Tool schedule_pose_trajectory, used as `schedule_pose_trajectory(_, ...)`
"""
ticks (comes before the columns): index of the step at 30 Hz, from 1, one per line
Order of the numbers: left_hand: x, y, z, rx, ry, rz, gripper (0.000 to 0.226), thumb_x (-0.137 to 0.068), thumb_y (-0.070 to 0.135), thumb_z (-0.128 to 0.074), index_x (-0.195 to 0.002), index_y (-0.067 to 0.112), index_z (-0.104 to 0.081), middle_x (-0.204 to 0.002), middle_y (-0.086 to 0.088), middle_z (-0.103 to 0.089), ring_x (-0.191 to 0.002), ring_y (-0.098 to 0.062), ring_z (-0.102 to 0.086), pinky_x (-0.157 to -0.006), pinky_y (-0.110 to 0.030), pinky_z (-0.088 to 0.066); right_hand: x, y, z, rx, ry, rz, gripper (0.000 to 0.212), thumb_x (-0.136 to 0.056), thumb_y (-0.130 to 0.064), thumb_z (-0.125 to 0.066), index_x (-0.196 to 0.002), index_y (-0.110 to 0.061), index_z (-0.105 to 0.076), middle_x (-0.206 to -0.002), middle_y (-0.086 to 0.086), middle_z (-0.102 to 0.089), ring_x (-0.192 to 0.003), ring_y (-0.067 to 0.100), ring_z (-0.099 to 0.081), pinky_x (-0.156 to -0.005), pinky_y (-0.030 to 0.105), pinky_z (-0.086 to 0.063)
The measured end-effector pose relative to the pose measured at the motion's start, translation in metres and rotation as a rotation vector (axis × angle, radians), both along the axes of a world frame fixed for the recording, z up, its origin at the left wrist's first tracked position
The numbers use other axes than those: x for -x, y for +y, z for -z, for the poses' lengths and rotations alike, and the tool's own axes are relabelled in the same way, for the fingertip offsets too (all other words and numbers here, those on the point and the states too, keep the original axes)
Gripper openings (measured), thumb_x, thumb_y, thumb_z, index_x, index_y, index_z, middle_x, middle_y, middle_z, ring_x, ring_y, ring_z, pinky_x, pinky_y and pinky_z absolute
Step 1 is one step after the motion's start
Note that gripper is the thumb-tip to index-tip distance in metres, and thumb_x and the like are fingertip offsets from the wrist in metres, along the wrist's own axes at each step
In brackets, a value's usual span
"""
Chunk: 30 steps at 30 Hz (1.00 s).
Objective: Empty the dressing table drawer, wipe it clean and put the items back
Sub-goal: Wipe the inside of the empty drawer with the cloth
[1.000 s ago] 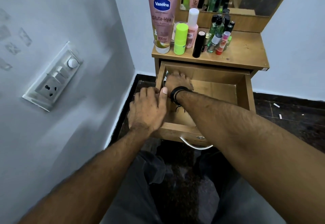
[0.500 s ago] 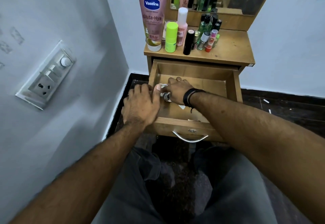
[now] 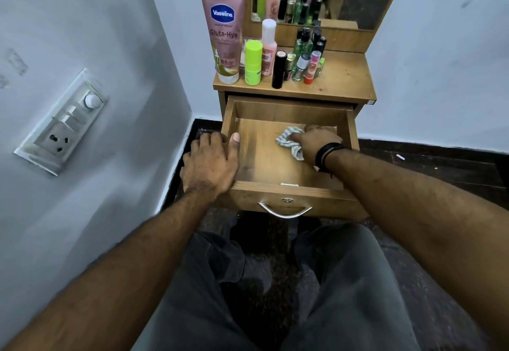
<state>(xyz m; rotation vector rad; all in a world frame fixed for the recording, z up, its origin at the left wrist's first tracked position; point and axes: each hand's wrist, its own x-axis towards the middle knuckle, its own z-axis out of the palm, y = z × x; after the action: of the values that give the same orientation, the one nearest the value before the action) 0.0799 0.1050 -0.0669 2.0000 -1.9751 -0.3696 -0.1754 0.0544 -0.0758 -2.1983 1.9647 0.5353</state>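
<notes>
The right hand (image 3: pixel 314 141) has its fingers curled into a crumpled white-and-grey striped cloth (image 3: pixel 289 141), pressing it against the bare floor of the open brown wooden drawer (image 3: pixel 286 189), toward the back right. The left hand (image 3: pixel 209 163) lies over the drawer's left wall, fingers relaxed and spread outside, thumb hooked over the rim, holding nothing but steadying the box.

Nothing else lies in the drawer that I can see; its contents appear to stand on the wooden dressing-table top (image 3: pixel 344 81): a tall pink Vaseline lotion tube (image 3: pixel 223 34), a lime-green capped bottle (image 3: pixel 253 63), a black cylindrical tube (image 3: pixel 279 70) and a cluster of small bottles.

The drawer is pulled far out. A hard forward wipe or downward lean could tip it or drag it off its runners, and jolting the table might topple the tall tube and crowded bottles beside the edge.
</notes>
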Motion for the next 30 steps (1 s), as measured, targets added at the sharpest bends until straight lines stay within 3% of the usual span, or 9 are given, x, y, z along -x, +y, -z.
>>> schedule_pose_trajectory(8, -0.002, 0.003, -0.007, -0.054, -0.065, 0.107, 0.073, -0.097, 0.069, -0.008, -0.126, 0.017, -0.050, -0.136, -0.011, -0.050, -0.127, -0.033, -0.044, -0.103, -0.058, -0.039, -0.019, 0.030, -0.015, -0.073, -0.246, -0.025, 0.047, -0.092, -0.007, -0.058, -0.135, -0.025, -0.062, -0.129, 0.010, -0.064, -0.117, 0.031, -0.059, -0.090, 0.035, -0.047)
schedule_pose_trajectory(12, -0.004, 0.002, -0.012, -0.142, -0.142, 0.165, 0.069, -0.098, 0.067, -0.019, -0.133, 0.016, -0.048, -0.143, -0.012, -0.044, -0.133, -0.034, -0.039, -0.107, -0.058, -0.036, -0.006, 0.038, -0.024, -0.002, -0.799, 0.325, 0.009, -0.095, -0.020, -0.064, -0.101, -0.017, -0.069, -0.100, 0.004, -0.071, -0.092, 0.023, -0.064, -0.066, 0.026, -0.045)
schedule_pose_trajectory(15, -0.003, 0.002, -0.021, -0.163, -0.205, 0.214, 0.058, -0.099, 0.061, -0.033, -0.133, 0.017, -0.050, -0.145, -0.010, -0.042, -0.134, -0.033, -0.038, -0.107, -0.056, -0.035, 0.001, 0.048, -0.040, -0.017, -1.256, 0.575, 0.023, -0.094, -0.030, -0.069, -0.115, -0.020, -0.072, -0.106, 0.002, -0.076, -0.088, 0.016, -0.072, -0.073, 0.029, -0.058)
schedule_pose_trajectory(17, 0.004, 0.002, -0.031, -0.119, -0.182, 0.261, 0.049, -0.098, 0.057, -0.040, -0.129, 0.021, -0.052, -0.144, -0.007, -0.043, -0.133, -0.031, -0.037, -0.107, -0.055, -0.035, 0.005, 0.053, -0.049, -0.028, -1.429, 0.694, 0.014, -0.094, -0.029, -0.069, -0.107, -0.027, -0.072, -0.092, -0.003, -0.079, -0.073, 0.013, -0.075, -0.058, 0.031, -0.058)
schedule_pose_trajectory(18, 0.010, 0.001, -0.036, -0.083, -0.146, 0.288, 0.045, -0.098, 0.056, -0.042, -0.127, 0.023, -0.053, -0.143, -0.006, -0.044, -0.133, -0.030, -0.037, -0.108, -0.054, -0.036, 0.007, 0.054, -0.052, -0.052, -1.489, 0.717, 0.011, -0.094, -0.024, -0.066, -0.103, -0.028, -0.071, -0.086, -0.008, -0.079, -0.070, 0.010, -0.074, -0.055, 0.029, -0.057)
schedule_pose_trajectory(20, 0.026, -0.001, -0.047, -0.026, 0.003, 0.333, 0.045, -0.097, 0.056, -0.048, -0.129, 0.025, -0.055, -0.142, -0.005, -0.047, -0.133, -0.027, -0.040, -0.108, -0.050, -0.039, 0.008, 0.056, -0.060, -0.154, -1.642, 0.762, 0.016, -0.096, -0.019, -0.059, -0.104, -0.026, -0.070, -0.095, -0.006, -0.078, -0.085, 0.015, -0.073, -0.069, 0.033, -0.058)
schedule_pose_trajectory(24, 0.060, -0.006, -0.073, -0.332, 0.714, 0.287, 0.063, -0.088, 0.061, -0.065, -0.136, 0.021, -0.057, -0.130, 0.007, -0.062, -0.107, -0.004, -0.062, -0.089, -0.030, -0.047, 0.001, 0.060, -0.071, -0.377, -2.026, 0.769, 0.037, -0.099, -0.026, -0.047, -0.129, -0.012, -0.063, -0.138, 0.017, -0.062, -0.130, 0.037, -0.057, -0.110, 0.060, -0.040)
schedule_pose_trajectory(28, 0.074, -0.008, -0.081, -0.584, 1.003, 0.212, 0.056, -0.073, 0.058, -0.075, -0.117, 0.024, -0.070, -0.113, 0.003, -0.075, -0.111, -0.024, -0.068, -0.108, -0.059, -0.037, -0.001, 0.062, -0.079, -0.444, -2.147, 0.680, 0.048, -0.096, -0.019, -0.042, -0.141, -0.006, -0.054, -0.147, 0.021, -0.052, -0.136, 0.041, -0.050, -0.112, 0.061, -0.039)
schedule_pose_trajectory(30, 0.076, -0.012, -0.078, -0.536, 1.016, 0.148, 0.047, -0.073, 0.048, -0.077, -0.113, 0.025, -0.070, -0.112, 0.007, -0.074, -0.112, -0.023, -0.065, -0.107, -0.057, -0.034, 0.007, 0.061, -0.085, -0.492, -2.121, 0.647, 0.057, -0.090, -0.014, -0.035, -0.145, -0.004, -0.049, -0.141, 0.021, -0.056, -0.128, 0.041, -0.055, -0.106, 0.057, -0.046)
